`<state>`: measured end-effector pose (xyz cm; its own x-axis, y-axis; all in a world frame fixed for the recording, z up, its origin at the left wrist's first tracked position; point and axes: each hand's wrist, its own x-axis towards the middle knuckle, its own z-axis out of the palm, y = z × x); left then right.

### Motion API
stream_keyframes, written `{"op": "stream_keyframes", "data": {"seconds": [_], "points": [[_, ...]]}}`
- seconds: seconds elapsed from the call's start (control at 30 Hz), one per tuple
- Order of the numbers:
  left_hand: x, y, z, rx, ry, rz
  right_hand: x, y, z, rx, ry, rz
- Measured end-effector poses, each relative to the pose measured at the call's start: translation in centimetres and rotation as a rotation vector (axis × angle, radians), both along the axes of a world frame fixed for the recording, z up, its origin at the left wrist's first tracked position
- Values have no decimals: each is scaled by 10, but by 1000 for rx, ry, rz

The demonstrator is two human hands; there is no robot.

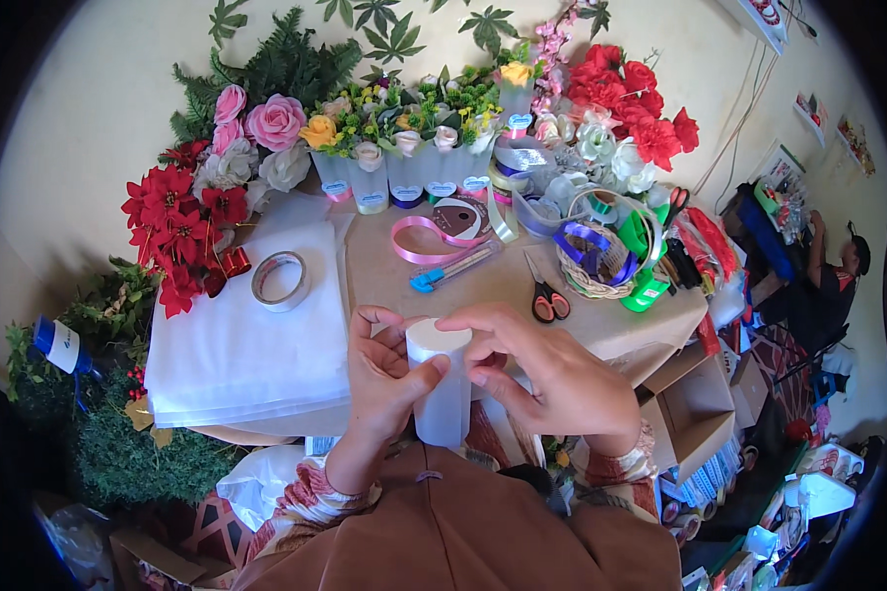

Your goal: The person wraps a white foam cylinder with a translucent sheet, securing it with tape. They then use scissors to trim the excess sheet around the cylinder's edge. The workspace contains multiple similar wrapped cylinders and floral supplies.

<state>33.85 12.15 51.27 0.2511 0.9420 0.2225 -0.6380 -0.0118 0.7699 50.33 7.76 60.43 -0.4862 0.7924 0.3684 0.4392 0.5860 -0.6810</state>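
Blue cylinder [59, 343]: one, smooth, banded with a white label, tilted beside bushy green foliage [148, 458].
Red poinsettias [168, 212]: pointed, fabric-like petals, clustered at the table's left edge.
Translucent sheets [241, 369]: thin, white, stacked flat with edges slightly out of line (too closely layered to count).
Tape roll [284, 304]: one thick ring, lying flat on the sheets.
Pink roses [276, 120]: three at the left, layered and rounded.
Left hand [389, 369]: curved firmly round the upper wall of the frosted cylinder, thumb across its front.
Frosted vases [370, 184]: six counted by their labels, five in a row and one raised behind.
Frosted cylinder [442, 419]: one, upright between both hands at the table's near edge, topped by a flat white disc [436, 338].
Pink ribbon [396, 236]: one glossy loop.
Utility knife [456, 268]: one, slim, clear-bodied, blue at one end.
Right hand [562, 379]: half open, index fingertip at the disc's rim, thumb bent near the cylinder's side; whether the thumb touches, I cannot tell.
Scissors [544, 292]: one pair before the basket, orange-and-black handles.
Wicker basket [601, 288]: one, woven, round, holding purple ribbon [567, 239].
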Motion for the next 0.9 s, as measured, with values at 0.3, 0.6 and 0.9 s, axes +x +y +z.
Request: {"op": "stream_keyframes", "data": {"seconds": [0.3,0.6,0.9], "points": [[0,-2,0,28,16,39,-6,2,0,70,-57,-65],[0,-1,-3,62,35,60,-12,1,-1,146,-122,-171],[-3,-2,3,68,16,-24,-7,2,4,69,-109,-140]]}}
